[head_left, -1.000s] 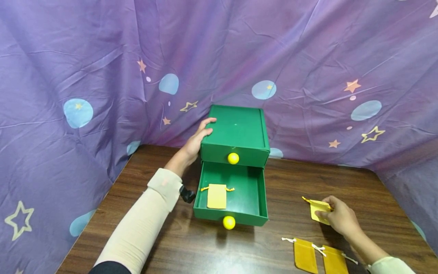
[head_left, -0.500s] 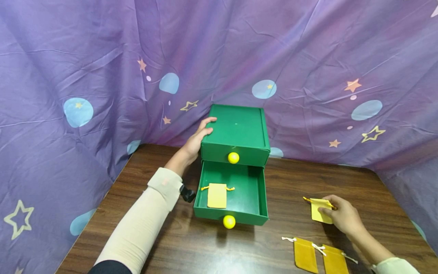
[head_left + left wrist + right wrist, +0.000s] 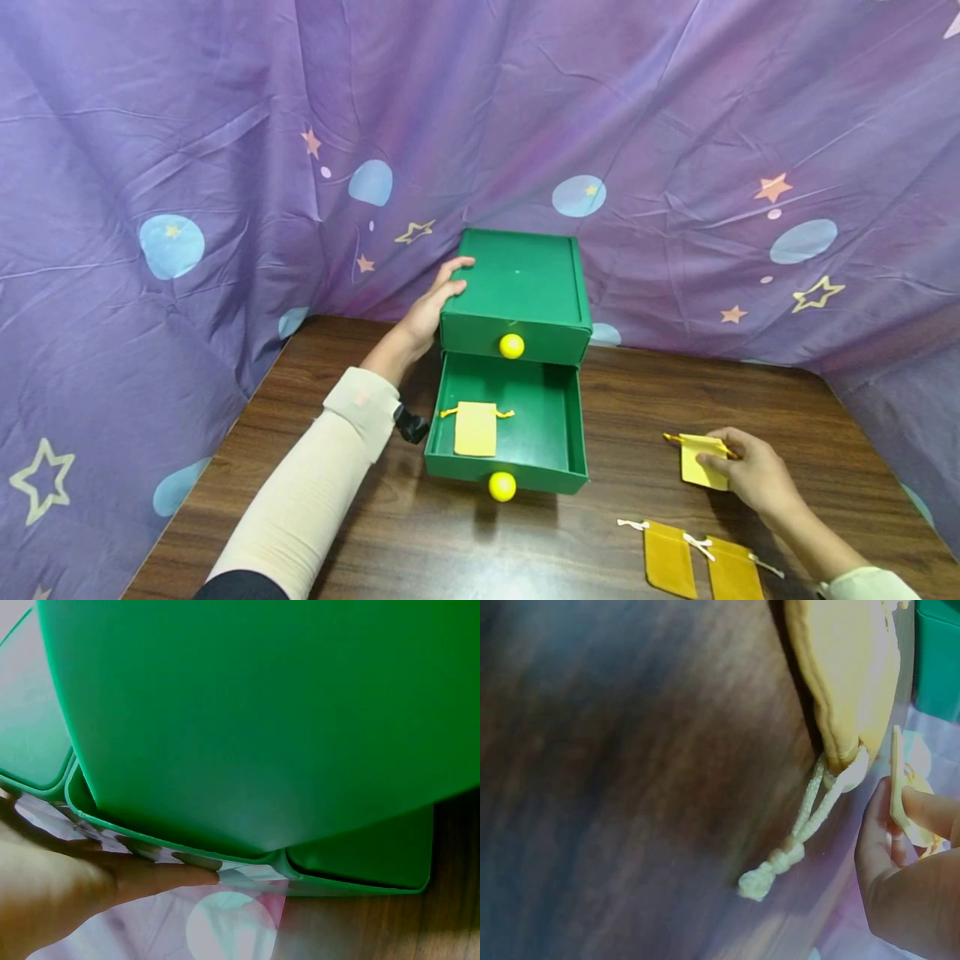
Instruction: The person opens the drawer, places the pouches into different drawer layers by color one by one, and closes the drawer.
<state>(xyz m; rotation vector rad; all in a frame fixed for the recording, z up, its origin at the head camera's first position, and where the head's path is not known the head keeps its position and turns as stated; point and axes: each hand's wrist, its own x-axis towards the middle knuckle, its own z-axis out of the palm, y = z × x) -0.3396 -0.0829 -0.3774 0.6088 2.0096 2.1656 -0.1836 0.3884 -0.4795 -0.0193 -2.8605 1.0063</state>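
Note:
A green two-drawer cabinet (image 3: 517, 279) has its lower drawer (image 3: 534, 429) pulled out. One light yellow drawstring pouch (image 3: 476, 430) lies flat inside that drawer, on its left. My left hand (image 3: 429, 310) rests against the cabinet's left side, fingertips over the top edge. The left wrist view shows a straight finger (image 3: 161, 877) along the cabinet's side wall. Off to the right, my right hand (image 3: 756, 473) pinches a second light yellow drawstring pouch (image 3: 701, 460) between thumb and fingers. In the right wrist view this held pouch (image 3: 898, 776) appears edge-on.
Two mustard drawstring pouches, a left one (image 3: 669, 558) and a right one (image 3: 733, 571), lie on the wooden table (image 3: 360, 517) below my right hand. Yellow ball knobs, an upper one (image 3: 512, 346) and a lower one (image 3: 502, 487), stick out in front. A purple curtain (image 3: 660, 108) hangs behind.
The right hand and its yellow pouch have shifted slightly right since a second ago, and more of the pouch's front shows. The left hand and the cabinet stay in place.

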